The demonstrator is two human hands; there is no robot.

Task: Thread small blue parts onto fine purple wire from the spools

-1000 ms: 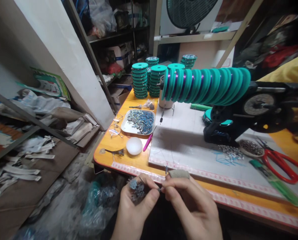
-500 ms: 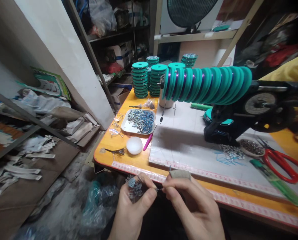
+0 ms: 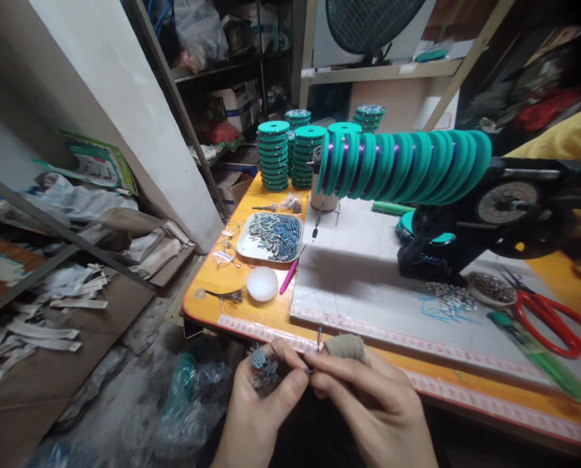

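Observation:
At the table's front edge my left hand [image 3: 271, 396] is closed around a cluster of small blue-grey pieces [image 3: 264, 365] with thin ends sticking out. Its thumb and forefinger pinch a tiny dark part. My right hand [image 3: 368, 403] is closed too, fingertips meeting those of the left at that part; what it grips is mostly hidden. A grey-green cloth wrap [image 3: 346, 346] covers one of its fingers. A slim bluish piece [image 3: 320, 336] stands up just beyond the right fingertips.
Beyond my hands are a white tray [image 3: 240, 250] of small blue pieces, a white dome [image 3: 262, 284], a purple-handled tool [image 3: 289, 276] and stacked green spools [image 3: 273, 156]. A black winder [image 3: 431, 253] carries a row of green spools [image 3: 402, 166]. Red scissors [image 3: 548, 325] lie at right.
My right hand has shifted slightly left, closing the gap to the left fingertips. The slim bluish piece has moved left with it and shows more of its length. My left hand stays nearly still.

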